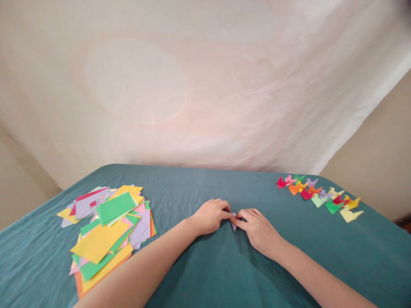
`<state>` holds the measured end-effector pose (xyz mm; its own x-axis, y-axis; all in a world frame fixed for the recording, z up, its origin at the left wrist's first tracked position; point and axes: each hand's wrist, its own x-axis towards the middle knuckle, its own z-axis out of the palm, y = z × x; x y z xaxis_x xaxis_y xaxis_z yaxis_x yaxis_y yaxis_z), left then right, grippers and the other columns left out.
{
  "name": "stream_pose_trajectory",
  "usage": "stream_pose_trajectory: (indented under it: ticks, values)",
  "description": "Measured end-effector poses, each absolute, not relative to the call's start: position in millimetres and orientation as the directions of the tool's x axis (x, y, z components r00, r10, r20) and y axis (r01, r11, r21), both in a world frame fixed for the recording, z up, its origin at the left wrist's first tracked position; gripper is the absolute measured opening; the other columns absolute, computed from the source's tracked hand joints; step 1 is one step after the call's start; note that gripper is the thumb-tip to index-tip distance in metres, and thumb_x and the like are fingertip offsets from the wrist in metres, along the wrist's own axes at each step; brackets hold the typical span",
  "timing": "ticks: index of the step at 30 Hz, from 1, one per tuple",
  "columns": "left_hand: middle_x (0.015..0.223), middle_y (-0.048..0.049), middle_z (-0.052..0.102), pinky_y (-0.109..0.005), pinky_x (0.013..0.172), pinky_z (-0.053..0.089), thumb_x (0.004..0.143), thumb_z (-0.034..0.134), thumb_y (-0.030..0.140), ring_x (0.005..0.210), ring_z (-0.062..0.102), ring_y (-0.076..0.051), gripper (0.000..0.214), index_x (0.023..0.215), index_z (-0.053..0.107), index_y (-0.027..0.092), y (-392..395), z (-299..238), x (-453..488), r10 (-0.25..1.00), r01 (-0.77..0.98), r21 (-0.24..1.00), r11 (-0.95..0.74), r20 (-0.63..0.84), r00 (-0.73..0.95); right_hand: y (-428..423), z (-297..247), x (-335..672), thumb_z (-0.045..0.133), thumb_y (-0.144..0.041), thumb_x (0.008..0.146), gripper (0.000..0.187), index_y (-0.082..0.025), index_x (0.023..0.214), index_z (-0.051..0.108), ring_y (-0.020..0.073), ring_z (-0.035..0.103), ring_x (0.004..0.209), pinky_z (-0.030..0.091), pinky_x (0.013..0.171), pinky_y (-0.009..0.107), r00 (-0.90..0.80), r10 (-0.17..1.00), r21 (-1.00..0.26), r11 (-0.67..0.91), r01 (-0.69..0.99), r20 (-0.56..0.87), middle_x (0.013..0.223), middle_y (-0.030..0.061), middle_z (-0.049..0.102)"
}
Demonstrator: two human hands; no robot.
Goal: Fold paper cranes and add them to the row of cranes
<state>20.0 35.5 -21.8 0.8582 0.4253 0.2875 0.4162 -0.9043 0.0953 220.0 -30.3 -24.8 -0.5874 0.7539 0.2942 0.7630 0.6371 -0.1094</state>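
A small folded piece of lilac paper (234, 227) is at the middle of the table, pinched between my two hands. My left hand (212, 216) is closed, its thumb and fingertips on the paper's left side. From the right, my right hand (258, 231) is closed on the same paper, with its index finger and thumb close to the left hand's fingertips. Only a narrow pointed end of the paper shows below the fingers; the rest is hidden.
Loose coloured paper sheets (102, 239) lie in a spread pile on the left. At the far right, several folded paper birds (334, 206) stand in rows. A dark green cloth (180, 184) covers the table, and a pale fabric sheet (205, 85) hangs behind it.
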Motion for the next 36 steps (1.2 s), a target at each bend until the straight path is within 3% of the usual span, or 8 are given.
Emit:
stream_pose_trajectory:
  ticks: [6,23,36]
  values:
    - [0.103,-0.0041,0.057,-0.029,0.078,0.042,0.087,0.049,0.018,0.091,0.053,-0.018,0.025,0.105,0.063,0.028,33,-18,21,0.419,0.431,0.017,-0.902,0.264,0.869,-32,-23,222,0.044,-0.011,0.088,0.025,-0.022,0.102,0.062,0.0177,0.052,0.091,0.037,0.081,0.033,-0.615,0.738,-0.08,0.656,0.751,0.278,0.094,0.0053,0.058]
    - [0.103,-0.0035,0.056,-0.029,0.077,0.042,0.087,0.05,0.018,0.092,0.053,-0.017,0.024,0.104,0.063,0.028,32,-16,21,0.414,0.429,-0.003,-0.903,0.255,0.874,-37,-16,223,0.044,-0.01,0.087,0.029,-0.022,0.108,0.06,0.019,0.053,0.098,0.04,0.084,0.034,-0.649,0.729,-0.075,0.676,0.734,0.217,0.102,0.006,0.059]
    - [0.104,-0.0034,0.056,-0.029,0.078,0.041,0.086,0.05,0.017,0.093,0.053,-0.018,0.027,0.107,0.061,0.029,32,-15,22,0.417,0.434,-0.018,-0.901,0.239,0.877,-46,-3,226,0.042,0.0,0.073,0.055,-0.024,0.121,0.054,0.0211,0.05,0.108,0.04,0.089,0.037,-0.687,0.72,-0.062,0.693,0.718,0.102,0.118,0.0089,0.056]
